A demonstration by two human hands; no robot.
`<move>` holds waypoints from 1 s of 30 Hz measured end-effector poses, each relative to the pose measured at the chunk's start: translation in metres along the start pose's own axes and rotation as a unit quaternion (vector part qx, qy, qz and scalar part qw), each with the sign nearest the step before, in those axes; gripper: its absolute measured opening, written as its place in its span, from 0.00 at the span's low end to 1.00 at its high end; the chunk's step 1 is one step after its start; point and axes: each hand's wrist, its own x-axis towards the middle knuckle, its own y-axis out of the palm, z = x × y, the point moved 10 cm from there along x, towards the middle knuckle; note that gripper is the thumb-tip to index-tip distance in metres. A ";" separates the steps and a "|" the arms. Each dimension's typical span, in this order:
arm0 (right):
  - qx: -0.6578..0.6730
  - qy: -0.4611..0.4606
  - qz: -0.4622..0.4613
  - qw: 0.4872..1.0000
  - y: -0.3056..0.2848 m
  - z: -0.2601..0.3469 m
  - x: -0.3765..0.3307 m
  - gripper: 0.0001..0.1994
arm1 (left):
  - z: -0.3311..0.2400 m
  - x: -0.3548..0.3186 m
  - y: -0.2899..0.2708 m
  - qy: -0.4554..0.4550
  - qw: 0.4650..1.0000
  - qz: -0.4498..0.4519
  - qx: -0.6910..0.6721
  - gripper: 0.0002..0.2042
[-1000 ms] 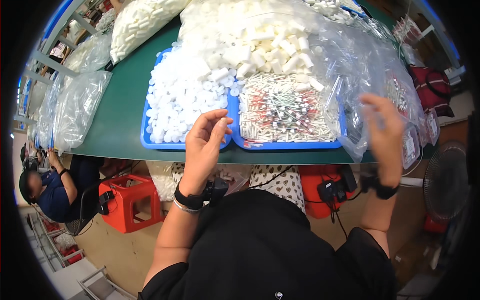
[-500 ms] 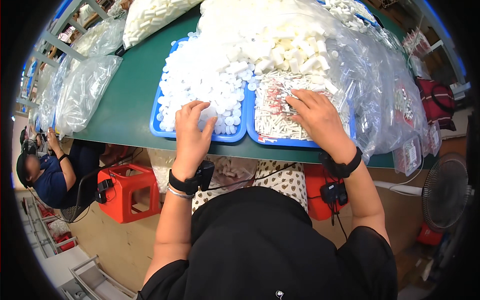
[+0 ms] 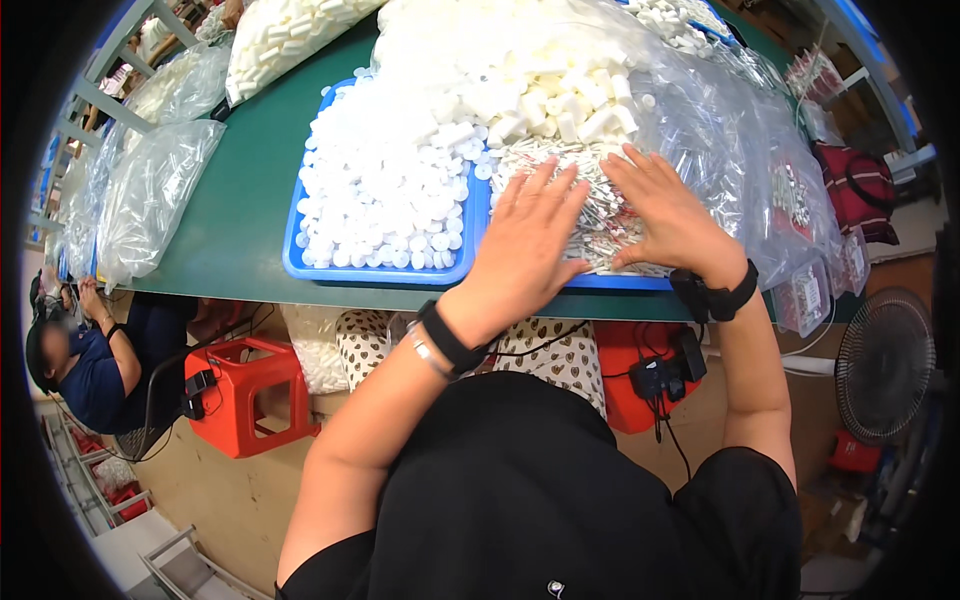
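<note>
Hands, two, both mine, bare, palms down: left hand (image 3: 525,240), fingers spread and thumb out to the right, above the left half of the right-hand shallow blue plastic tray (image 3: 628,283); right hand (image 3: 680,215), fingers likewise spread wide, above that tray's right half, thumb pointing towards my other thumb. Neither grips anything that I can see; whether my fingertips press on the contents, I cannot tell. Contents of that tray: a heap of slim white stick-shaped pieces with red strands (image 3: 604,234), showing between my hands and beyond my fingers. Just beside it on the left, one left-hand shallow blue plastic tray (image 3: 385,274), filled with small round translucent white discs (image 3: 380,205). Behind both, a mound of short cream-coloured cylinders (image 3: 590,105). Right of the hands, crumpled clear plastic bags (image 3: 715,135). All the above on one green desk (image 3: 235,220). Far left on it, a clear plastic bag (image 3: 155,195); farther back, a clear bag packed with cream cylinders (image 3: 290,48). Worn: one black wristband on each wrist, and a silver-coloured bracelet (image 3: 428,352) on the left. Below, to the left, one red plastic stool (image 3: 245,400).
</note>
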 end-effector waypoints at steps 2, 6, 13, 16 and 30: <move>0.006 -0.009 -0.003 1.000 0.005 -0.005 0.002 0.44 | -0.004 0.012 0.026 0.029 0.999 0.019 0.028 0.38; 0.006 -0.024 0.010 1.000 0.000 0.001 0.008 0.33 | 0.013 0.018 0.053 -0.002 0.994 0.040 0.100 0.39; -0.038 -0.063 -0.071 0.995 0.000 -0.002 0.018 0.27 | 0.016 0.016 0.052 -0.029 0.995 0.021 0.094 0.39; -0.045 -0.069 -0.086 0.993 0.003 -0.007 0.023 0.26 | 0.017 0.014 0.050 -0.032 0.995 0.016 0.092 0.38; -0.092 -0.032 0.011 0.995 0.024 -0.013 0.025 0.12 | 0.019 0.010 0.051 -0.040 0.994 -0.003 0.106 0.34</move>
